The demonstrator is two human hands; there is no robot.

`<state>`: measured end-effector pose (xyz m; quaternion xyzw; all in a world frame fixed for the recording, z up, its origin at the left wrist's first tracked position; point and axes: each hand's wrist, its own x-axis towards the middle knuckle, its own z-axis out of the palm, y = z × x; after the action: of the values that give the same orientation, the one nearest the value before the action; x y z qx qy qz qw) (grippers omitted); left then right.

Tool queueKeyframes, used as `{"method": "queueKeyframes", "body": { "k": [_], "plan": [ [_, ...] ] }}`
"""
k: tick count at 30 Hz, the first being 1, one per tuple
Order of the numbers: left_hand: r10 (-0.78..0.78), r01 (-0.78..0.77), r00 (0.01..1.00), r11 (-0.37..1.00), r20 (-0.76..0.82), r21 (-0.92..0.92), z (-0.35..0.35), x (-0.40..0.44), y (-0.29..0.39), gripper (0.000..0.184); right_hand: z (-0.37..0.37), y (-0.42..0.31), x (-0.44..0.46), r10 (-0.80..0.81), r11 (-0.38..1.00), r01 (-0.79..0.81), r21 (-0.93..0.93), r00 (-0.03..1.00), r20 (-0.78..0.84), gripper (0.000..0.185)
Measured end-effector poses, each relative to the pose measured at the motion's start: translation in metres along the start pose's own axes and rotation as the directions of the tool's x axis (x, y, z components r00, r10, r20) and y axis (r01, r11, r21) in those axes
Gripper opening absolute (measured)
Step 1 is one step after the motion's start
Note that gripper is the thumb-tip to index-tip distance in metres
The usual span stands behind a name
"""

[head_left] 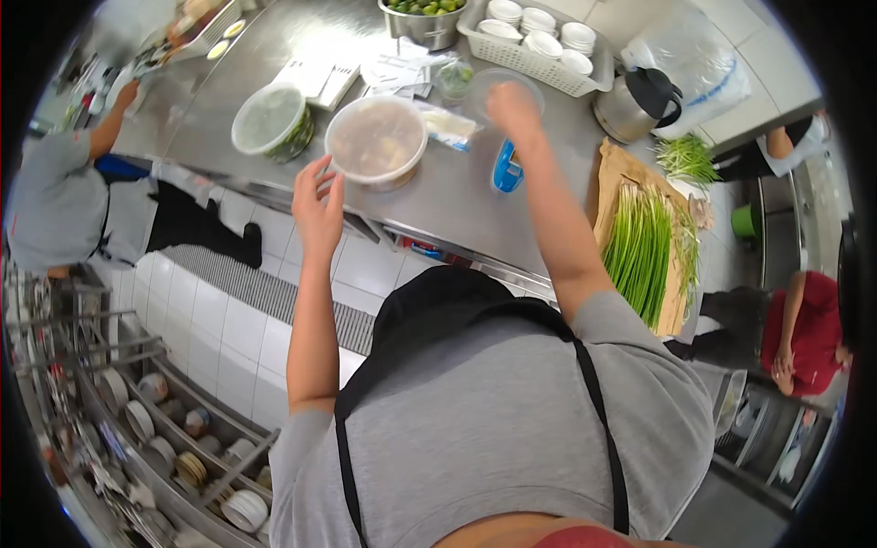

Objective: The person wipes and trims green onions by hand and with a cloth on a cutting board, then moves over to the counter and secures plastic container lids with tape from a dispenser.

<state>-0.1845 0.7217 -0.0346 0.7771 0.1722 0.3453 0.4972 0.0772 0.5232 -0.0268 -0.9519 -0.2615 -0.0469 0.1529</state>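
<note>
My left hand point(318, 205) is open, its fingers apart, beside a round white tub point(376, 146) with a cloudy lid and brownish contents. Over a clear round plastic container point(532, 87), my right hand point(513, 108) has its fingers curled; what they hold, if anything, I cannot make out. Below that hand lies a blue-and-clear plastic item point(505, 169), partly behind my forearm. A small clear bag with green bits point(454, 80) and a white-and-blue packet point(449, 128) lie between the tub and my right hand. Another lidded tub point(271, 123) holds something green.
Long green stalks point(639, 251) lie on brown paper point(607, 187) at the right. A basket of white cups point(571, 77), a steel jug point(630, 103) and a pot of green fruit point(422, 26) line the back. Co-workers stand left point(64, 192) and right point(808, 333).
</note>
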Motion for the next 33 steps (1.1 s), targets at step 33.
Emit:
{"method": "queueKeyframes", "body": {
  "k": [33],
  "plan": [
    [0.747,-0.586,-0.091,0.495,0.659,-0.642,0.043,-0.093,0.107,0.019,0.049,0.085,-0.513,0.841,0.319,0.256,0.912,-0.521,-0.148,0.013]
  ]
}}
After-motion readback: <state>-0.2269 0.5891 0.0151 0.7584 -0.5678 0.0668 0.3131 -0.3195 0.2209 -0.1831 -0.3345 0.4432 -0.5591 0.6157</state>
